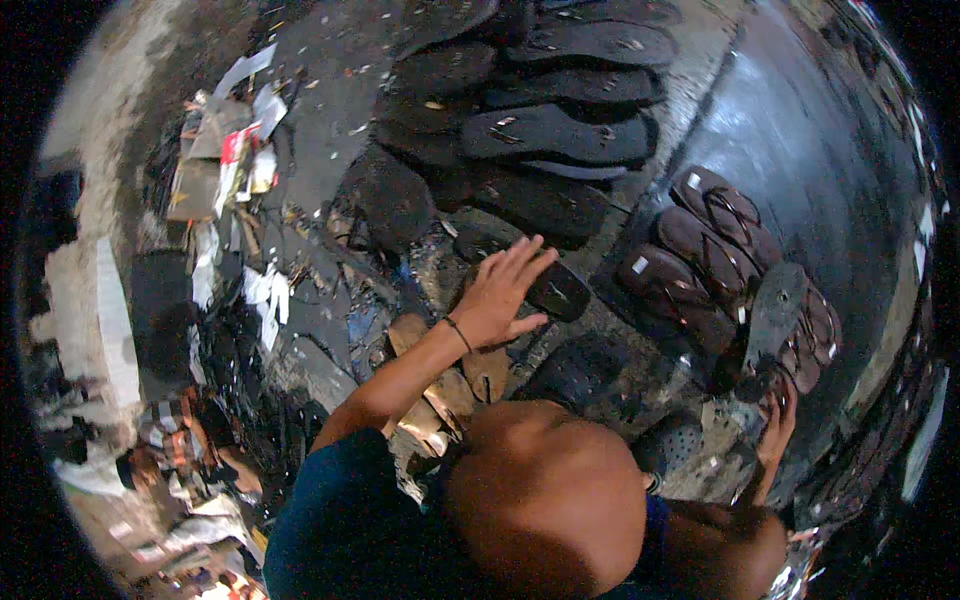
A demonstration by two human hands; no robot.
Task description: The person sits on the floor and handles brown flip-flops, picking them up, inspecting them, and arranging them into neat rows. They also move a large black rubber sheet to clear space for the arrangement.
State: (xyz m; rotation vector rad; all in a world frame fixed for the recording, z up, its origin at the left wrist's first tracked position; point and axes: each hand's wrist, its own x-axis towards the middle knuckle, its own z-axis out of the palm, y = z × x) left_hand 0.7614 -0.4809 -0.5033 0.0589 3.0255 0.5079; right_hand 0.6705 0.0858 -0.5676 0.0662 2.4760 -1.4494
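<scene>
My left hand (497, 292) lies with its fingers stretched out at the end of a dark sole piece (562, 293), touching or just above it. On the right, my right hand (776, 418) is closed at the lower end of a flip-flop with a grey sole face (774, 312). Part of that grip is hidden. Beside it several brown thong flip-flops (690, 245) lie in rows on a dark sheet (790, 130). Beyond my left hand, dark soles (560, 135) are laid out, some with small strap ends showing.
Tan sole-shaped pieces (487, 372) lie below my left wrist. A dark clog with holes (672, 445) shows between my arms. Paper and card scraps (235, 150) and dark offcuts (240, 350) litter the ground at left.
</scene>
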